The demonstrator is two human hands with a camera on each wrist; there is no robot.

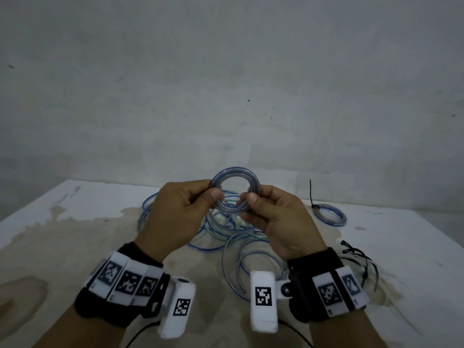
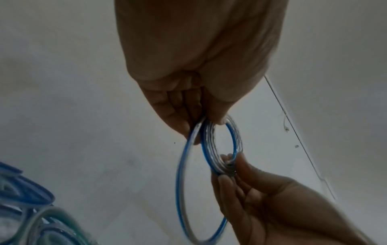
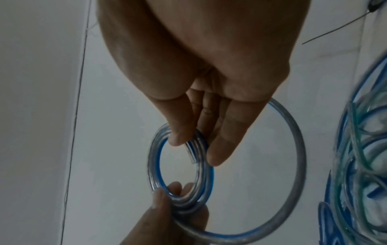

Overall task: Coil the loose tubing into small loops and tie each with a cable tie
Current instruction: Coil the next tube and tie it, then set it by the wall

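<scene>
A small coil (image 1: 235,175) of clear tubing with a blue stripe is held up above the table between both hands. My left hand (image 1: 213,190) pinches its left side and my right hand (image 1: 251,194) pinches its right side. In the left wrist view the left hand (image 2: 204,126) grips the coil (image 2: 209,149) from above, the right hand (image 2: 230,169) from below, and one wider loop (image 2: 180,174) hangs off it. The right wrist view shows my right hand (image 3: 196,149) pinching the coil (image 3: 153,162) near a cut tube end, with the wide loop (image 3: 299,157) beside it.
A tangle of loose tubing (image 1: 226,229) lies on the stained white table (image 1: 75,209) under the hands. A tied coil (image 1: 331,214) with a black cable tie (image 1: 311,194) sticking up sits at the right. Several black cable ties (image 1: 359,257) lie by my right wrist. A grey wall stands behind.
</scene>
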